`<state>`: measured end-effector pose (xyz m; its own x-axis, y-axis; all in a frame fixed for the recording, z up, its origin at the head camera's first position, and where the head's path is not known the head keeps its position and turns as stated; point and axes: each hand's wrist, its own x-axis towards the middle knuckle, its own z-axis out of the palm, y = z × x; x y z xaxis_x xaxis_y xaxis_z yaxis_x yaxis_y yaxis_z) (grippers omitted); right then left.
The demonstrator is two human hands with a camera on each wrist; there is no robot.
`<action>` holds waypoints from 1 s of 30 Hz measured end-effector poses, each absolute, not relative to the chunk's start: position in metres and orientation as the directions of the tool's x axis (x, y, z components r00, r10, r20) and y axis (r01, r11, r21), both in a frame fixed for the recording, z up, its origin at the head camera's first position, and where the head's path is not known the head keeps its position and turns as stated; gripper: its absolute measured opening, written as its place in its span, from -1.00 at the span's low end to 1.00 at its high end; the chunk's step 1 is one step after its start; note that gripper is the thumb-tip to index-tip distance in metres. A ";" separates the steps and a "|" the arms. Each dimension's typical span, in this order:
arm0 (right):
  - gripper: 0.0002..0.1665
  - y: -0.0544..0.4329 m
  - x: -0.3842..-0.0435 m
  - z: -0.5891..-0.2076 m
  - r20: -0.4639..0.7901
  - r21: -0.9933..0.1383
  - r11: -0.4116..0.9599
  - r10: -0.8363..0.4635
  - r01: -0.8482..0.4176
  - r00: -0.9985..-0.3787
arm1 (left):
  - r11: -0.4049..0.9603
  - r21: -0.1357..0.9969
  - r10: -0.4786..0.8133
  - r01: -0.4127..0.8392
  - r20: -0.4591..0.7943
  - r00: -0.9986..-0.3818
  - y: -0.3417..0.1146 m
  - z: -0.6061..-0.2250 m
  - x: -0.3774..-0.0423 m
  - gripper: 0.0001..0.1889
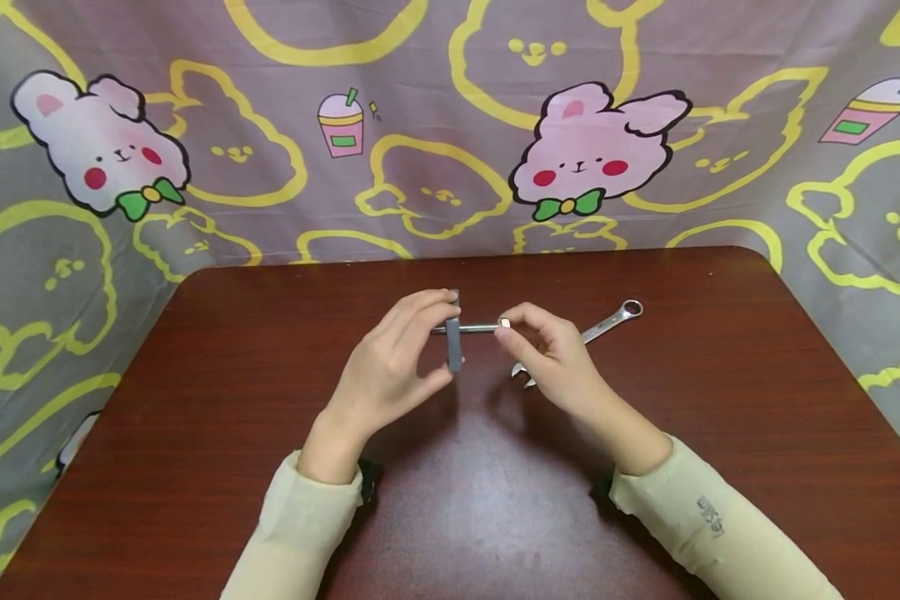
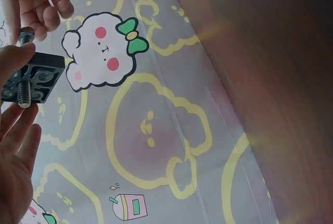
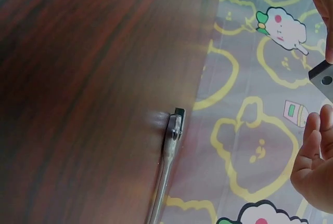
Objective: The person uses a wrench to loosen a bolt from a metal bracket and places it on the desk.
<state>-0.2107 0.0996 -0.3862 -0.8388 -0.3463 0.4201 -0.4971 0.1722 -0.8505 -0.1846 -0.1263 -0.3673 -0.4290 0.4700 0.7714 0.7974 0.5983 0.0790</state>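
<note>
Block [image 1: 454,348] is pinched by the left hand [image 1: 386,362], bolt [image 1: 482,328] by the right hand [image 1: 562,358]; lettering [image 1: 711,517] on the right sleeve [image 1: 750,546] is blurred.

Reddish-brown table [image 1: 217,375]; cartoon-print cloth [image 1: 435,117] behind it

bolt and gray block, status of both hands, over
Left hand grips gray block, right hand pinches bolt at head end. Bolt runs through block. Wrench on table, seemingly not in the way.
</note>
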 end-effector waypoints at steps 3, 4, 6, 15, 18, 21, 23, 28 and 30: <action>-0.81 0.100 -0.209 -0.386 0.463 -0.829 0.155 -0.349 -0.537 -0.815 | 0.597 0.080 0.467 0.798 0.774 -0.427 -0.127 -0.366 -0.185 -0.35; -0.77 0.100 -0.209 -0.385 0.478 -0.823 0.144 -0.349 -0.550 -0.806 | 0.597 0.081 0.467 0.798 0.774 -0.428 -0.127 -0.366 -0.185 -0.35; -0.70 0.100 -0.209 -0.385 0.508 -0.805 0.136 -0.344 -0.577 -0.790 | 0.598 0.082 0.466 0.797 0.773 -0.430 -0.128 -0.366 -0.185 -0.35; -0.60 0.104 -0.210 -0.386 0.553 -0.758 0.195 -0.314 -0.622 -0.772 | 0.602 0.092 0.473 0.793 0.759 -0.448 -0.128 -0.366 -0.183 -0.36; -0.60 0.105 -0.210 -0.384 0.535 -0.773 0.193 -0.314 -0.604 -0.784 | 0.603 0.090 0.474 0.793 0.759 -0.447 -0.127 -0.366 -0.184 -0.36; -0.65 0.105 -0.211 -0.384 0.495 -0.813 0.168 -0.305 -0.557 -0.814 | 0.600 0.088 0.472 0.795 0.763 -0.441 -0.127 -0.366 -0.184 -0.36; -0.72 0.105 -0.211 -0.384 0.472 -0.835 0.153 -0.294 -0.528 -0.831 | 0.596 0.084 0.470 0.799 0.770 -0.432 -0.126 -0.366 -0.185 -0.37; -0.87 0.101 -0.213 -0.383 0.435 -0.864 0.142 -0.270 -0.483 -0.859 | 0.591 0.067 0.460 0.804 0.791 -0.403 -0.124 -0.366 -0.186 -0.37; -0.86 0.098 -0.213 -0.383 0.426 -0.869 0.155 -0.249 -0.470 -0.870 | 0.591 0.062 0.456 0.805 0.797 -0.396 -0.123 -0.366 -0.186 -0.38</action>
<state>-0.2131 0.0983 -0.3827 -0.8699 -0.2493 0.4256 -0.4697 0.1551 -0.8691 -0.1862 -0.1235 -0.3656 -0.3962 0.4556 0.7971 0.8045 0.5906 0.0623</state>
